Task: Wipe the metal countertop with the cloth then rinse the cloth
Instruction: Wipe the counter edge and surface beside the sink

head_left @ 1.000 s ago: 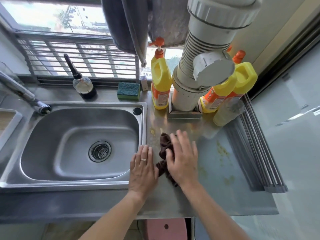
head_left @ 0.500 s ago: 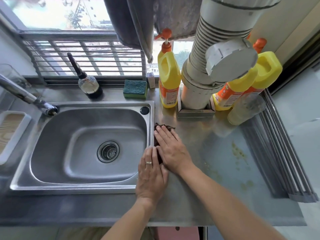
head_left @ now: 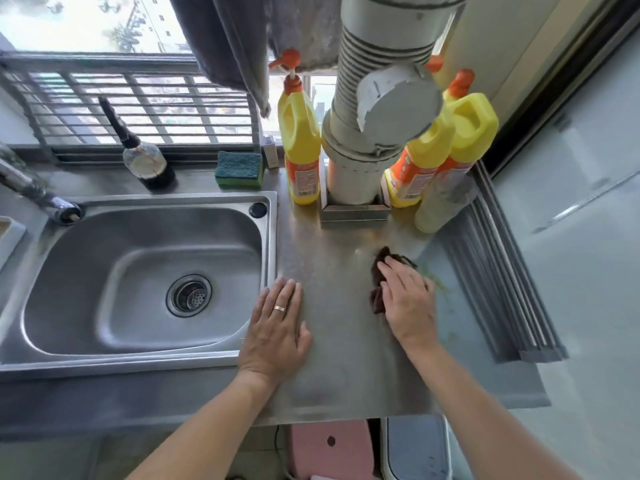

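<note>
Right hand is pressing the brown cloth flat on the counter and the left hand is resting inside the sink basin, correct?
Not quite. The left hand lies flat on the metal countertop beside the sink, per the head view. The right hand does press the brown cloth.

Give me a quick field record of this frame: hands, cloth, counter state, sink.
left hand: flat on the metal countertop beside the sink rim, no grip, wears a ring
right hand: fingers straight, pressing the cloth onto the countertop
cloth: dark brown, bunched, mostly under the right hand
counter state: yellowish stains remain just right of the cloth
sink: empty, no water seen running
stage: wiping; rinse not yet done
</note>
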The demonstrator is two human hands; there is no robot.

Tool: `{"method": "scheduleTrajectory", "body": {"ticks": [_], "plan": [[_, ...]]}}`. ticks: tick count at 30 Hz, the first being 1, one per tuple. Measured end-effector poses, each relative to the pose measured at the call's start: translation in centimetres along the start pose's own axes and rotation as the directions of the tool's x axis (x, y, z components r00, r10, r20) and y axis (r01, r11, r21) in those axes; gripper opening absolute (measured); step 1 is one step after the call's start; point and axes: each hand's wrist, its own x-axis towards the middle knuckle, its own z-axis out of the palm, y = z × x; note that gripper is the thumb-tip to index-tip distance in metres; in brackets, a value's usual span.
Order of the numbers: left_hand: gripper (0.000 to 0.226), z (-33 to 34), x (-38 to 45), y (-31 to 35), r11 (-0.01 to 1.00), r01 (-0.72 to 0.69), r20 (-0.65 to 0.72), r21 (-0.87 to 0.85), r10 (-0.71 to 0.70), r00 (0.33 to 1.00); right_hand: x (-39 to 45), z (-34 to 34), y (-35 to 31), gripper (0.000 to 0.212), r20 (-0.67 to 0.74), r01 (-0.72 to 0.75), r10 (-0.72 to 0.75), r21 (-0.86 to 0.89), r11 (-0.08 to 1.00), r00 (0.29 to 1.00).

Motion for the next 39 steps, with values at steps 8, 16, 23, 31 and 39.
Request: {"method": "scheduleTrajectory", "body": {"ticks": [8, 16, 23, 31, 39], "plan": [[0.062, -0.6, -1.0, 3.0, 0.999, -0.030, 0.044, -0.028, 0.031, 0.999, -6.9, -6.7, 4.0, 0.026, -0.140, -0.323, 0.326, 0.043, 0.945, 0.935], [0.065, 0.7, -1.8, 6.5, 0.995, 0.052, 0.082, -0.083, -0.045, 0.996, -9.5, -2.8, -2.8, 0.058, 0.164, 0.064, -0.089, 0.152, 0.986, 0.982], [0.071, 1.7, -1.5, 6.2, 0.996, 0.075, 0.109, -0.041, -0.070, 0.992, 2.3, 0.3, -3.0, 0.054, 0.151, 0.125, -0.147, 0.151, 0.981, 0.977], [0.071, 1.8, -1.5, 5.8, 0.997, 0.057, 0.098, -0.043, -0.053, 0.994, 6.2, 0.3, 0.2, 0.047, 0.102, 0.104, -0.123, 0.171, 0.980, 0.987], [0.071, 1.5, -1.4, 5.8, 0.998, 0.055, 0.110, -0.042, -0.051, 0.993, -0.7, -2.8, 5.9, 0.041, 0.001, -0.164, 0.165, 0.085, 0.983, 0.986]]}}
